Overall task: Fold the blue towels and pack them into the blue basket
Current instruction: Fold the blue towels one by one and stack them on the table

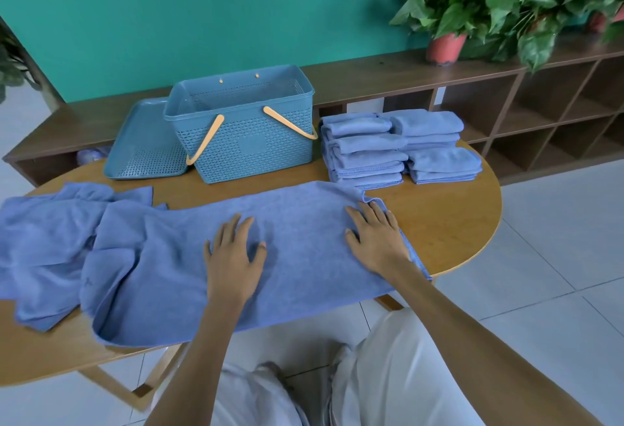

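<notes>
Where the towel [287, 240] overhangs the table [449, 223], its underside unseen.

Soft even daylight, faint shadows, wide-angle bowing at edges

We see two bare forearms with no sleeves, and bare hands without rings or watches. Our legs wear light, whitish trousers [401, 375].

I see a round wooden table [449, 223]. On it sit a blue basket [248, 142], its lid [141, 148], folded towels [398, 148], and loose towels [202, 256] at lower left.
</notes>
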